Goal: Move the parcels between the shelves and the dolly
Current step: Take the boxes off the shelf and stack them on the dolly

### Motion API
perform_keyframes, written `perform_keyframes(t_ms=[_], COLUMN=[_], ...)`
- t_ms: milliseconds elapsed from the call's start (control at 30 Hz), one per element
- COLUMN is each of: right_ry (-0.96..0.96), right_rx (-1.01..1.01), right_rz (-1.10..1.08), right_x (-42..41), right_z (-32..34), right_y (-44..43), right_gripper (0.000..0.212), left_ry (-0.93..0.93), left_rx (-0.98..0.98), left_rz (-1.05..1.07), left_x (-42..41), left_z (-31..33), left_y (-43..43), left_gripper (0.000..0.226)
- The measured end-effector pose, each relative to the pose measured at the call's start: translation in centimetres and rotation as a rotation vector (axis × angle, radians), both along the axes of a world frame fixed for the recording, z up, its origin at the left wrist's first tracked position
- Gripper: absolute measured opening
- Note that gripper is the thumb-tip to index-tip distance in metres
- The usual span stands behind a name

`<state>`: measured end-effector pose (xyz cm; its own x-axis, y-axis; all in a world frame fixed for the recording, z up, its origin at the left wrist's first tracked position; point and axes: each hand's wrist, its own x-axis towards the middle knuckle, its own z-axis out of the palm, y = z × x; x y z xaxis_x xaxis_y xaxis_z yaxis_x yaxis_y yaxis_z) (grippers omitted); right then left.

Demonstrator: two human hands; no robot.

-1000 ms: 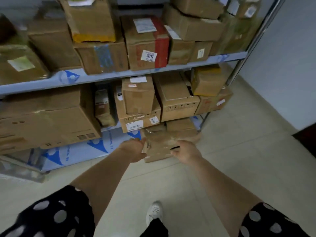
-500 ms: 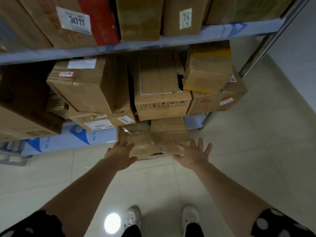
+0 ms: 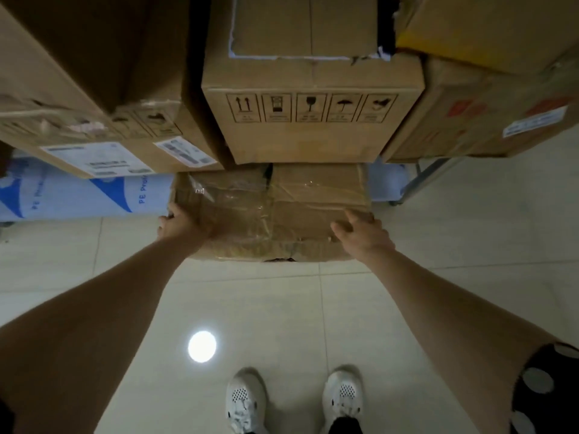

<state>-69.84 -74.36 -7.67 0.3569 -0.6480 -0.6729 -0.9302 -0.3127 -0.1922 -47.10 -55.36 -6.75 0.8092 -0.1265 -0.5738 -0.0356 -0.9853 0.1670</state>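
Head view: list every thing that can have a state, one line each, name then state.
taped parcel: taped shut, crumpled, held at both ends.
left hand: grips the taped parcel's left edge.
right hand: fingers curled on the taped parcel's near right corner.
symbol-marked box: closed, upright, above the taped parcel.
labelled box: closed, left of the symbol-marked box.

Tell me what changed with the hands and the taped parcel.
The right hand, spread open half a second ago, now grips the right front corner of the taped parcel; the left hand has shifted to grip its left edge. The parcel stays low under the box with handling symbols.
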Motion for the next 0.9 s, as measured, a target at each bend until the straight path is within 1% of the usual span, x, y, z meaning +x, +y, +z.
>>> perform_keyframes(t_ms=[67,133,233,300,333,400,533,633,733,833,900], right_ry=[-0.035,-0.057,-0.085,-0.074,-0.046,0.020,0.068,-0.048,-0.195,-0.304,-0.350], right_rx=[-0.071,-0.094,-0.074,-0.002,0.049,0.156,0.304,0.284,0.202,0.174,0.145], right_rz=[0.018,-0.038,-0.252,-0.378,-0.418,-0.489,-0.607,-0.690,-0.750,-0.901,-0.906], right_x=[-0.1,-0.5,-2.3,-4.2,-5.1,-6.6,-7.4,-5.5,-2.8,-1.0,-0.7], right_z=[-0.6,-0.7,-0.2,0.1,0.0,-0.4,-1.9,-2.8,-4.0,-5.0,-6.0], right_y=[0.0,0.6,3.2,5.5,6.6,8.5,9.5,8.0,5.0,2.0,0.4], right_gripper=[0.059,0.062,0.079,0.091,0.096,0.102,0.091,0.086,0.090,0.092,0.091], left_ry=[-0.019,-0.053,-0.011,0.034,0.050,0.078,0.132,0.079,0.031,0.024,0.024], left_rx=[0.051,0.088,0.033,0.018,0.027,0.067,0.154,0.052,-0.048,-0.189,-0.234], left_rz=[-0.027,-0.051,0.045,0.132,0.166,0.200,0.186,0.125,0.034,0.006,-0.020], left_x=[-0.4,-1.4,-3.1,-4.3,-4.9,-5.7,-3.6,-1.1,1.1,2.9,3.3], left_z=[-0.6,-0.1,0.9,1.1,1.1,0.9,-0.4,-1.2,-1.9,-2.6,-3.2], left_y=[0.1,0.4,1.9,3.6,4.6,6.5,8.5,7.3,4.9,2.4,1.2], left_gripper=[0.094,0.099,0.105,0.105,0.103,0.091,0.077,0.069,0.073,0.075,0.062])
